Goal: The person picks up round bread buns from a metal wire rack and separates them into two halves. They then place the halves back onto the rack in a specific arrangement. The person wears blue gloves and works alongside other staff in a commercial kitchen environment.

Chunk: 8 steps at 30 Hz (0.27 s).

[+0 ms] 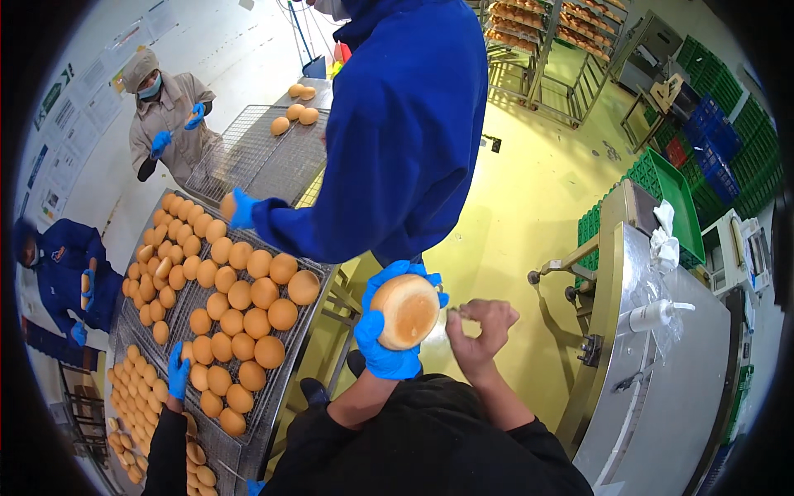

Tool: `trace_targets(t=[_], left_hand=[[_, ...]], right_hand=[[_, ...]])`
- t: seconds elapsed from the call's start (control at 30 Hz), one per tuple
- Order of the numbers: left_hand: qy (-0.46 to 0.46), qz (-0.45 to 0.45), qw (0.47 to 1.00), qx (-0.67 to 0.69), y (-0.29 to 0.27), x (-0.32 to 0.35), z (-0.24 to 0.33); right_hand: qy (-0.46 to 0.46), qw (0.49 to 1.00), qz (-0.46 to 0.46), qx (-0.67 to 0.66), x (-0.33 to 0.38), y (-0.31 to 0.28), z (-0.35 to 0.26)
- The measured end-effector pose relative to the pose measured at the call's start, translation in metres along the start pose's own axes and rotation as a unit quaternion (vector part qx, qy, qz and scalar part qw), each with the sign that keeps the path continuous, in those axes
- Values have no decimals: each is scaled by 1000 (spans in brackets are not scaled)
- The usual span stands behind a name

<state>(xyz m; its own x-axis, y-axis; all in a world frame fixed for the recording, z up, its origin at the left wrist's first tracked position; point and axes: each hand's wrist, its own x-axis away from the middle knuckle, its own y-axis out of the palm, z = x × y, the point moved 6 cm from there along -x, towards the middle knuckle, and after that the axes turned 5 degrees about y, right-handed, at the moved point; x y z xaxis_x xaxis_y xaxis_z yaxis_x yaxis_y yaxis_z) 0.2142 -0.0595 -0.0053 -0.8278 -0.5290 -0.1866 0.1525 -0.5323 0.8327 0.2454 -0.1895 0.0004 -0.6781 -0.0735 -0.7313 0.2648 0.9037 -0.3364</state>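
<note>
In front of my body, my left hand [382, 351] wears a blue glove and is wrapped round a round bread bun [411, 312]. The bun's browned flat face is turned toward the right, its paler side showing on the left. Just right of the bun is my right hand [481, 335], bare, apart from it, with thumb and fingers pinched together. Something small and dark may be at those fingertips; it is too small to name. To the left, many golden buns [263, 293] lie in rows on a wire rack [285, 335] on a table.
A co-worker in a blue jacket [405, 124] stands close ahead, gloved hand on a bun. Others stand left of the racks; a gloved hand [179, 372] reaches in nearby. At right is a metal table [653, 397] with a white squeeze bottle [652, 316]. Green crates [674, 198] and bun trolleys [550, 50] stand beyond.
</note>
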Motion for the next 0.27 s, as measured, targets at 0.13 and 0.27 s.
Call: trace_targets(t=[0.13, 0.27], left_hand=[[-35, 27, 998, 47, -4, -2, -3], [-49, 22, 996, 66, -2, -2, -5]], right_hand=[[-28, 1000, -8, -10, 0, -7, -15], [0, 1000, -8, 5, 3, 5, 11]])
